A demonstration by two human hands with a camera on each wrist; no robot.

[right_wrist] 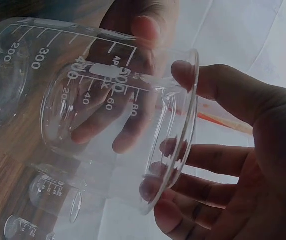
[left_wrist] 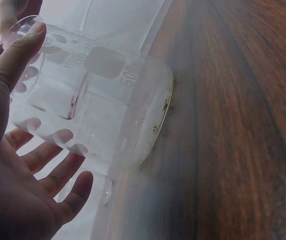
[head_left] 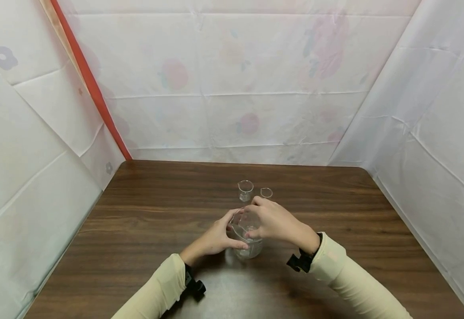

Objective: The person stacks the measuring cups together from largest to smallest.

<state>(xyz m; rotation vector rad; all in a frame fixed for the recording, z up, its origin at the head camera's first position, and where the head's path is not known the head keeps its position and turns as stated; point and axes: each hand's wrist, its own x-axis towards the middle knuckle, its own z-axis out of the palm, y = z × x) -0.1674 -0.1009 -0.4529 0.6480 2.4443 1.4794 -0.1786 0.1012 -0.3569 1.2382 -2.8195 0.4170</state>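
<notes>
A large clear 500 ml glass beaker (head_left: 249,251) stands on the table in front of me. My left hand (head_left: 217,235) grips it from the left near the rim, thumb on the near side and fingers round the far side. Inside it sits a smaller glass beaker (right_wrist: 100,117), marked 20 to 80, seen through the larger wall in the right wrist view. My right hand (head_left: 276,221) reaches over the opening from the right, pinching the smaller beaker's rim between thumb and fingers. The left wrist view shows the large beaker's base (left_wrist: 155,120) at the tabletop.
Just behind my hands stand two more small beakers, one a little taller (head_left: 245,189) and a lower one (head_left: 266,193) to its right, partly behind my right hand. The dark wooden table (head_left: 156,195) is bordered by white patterned cloth walls (head_left: 232,119).
</notes>
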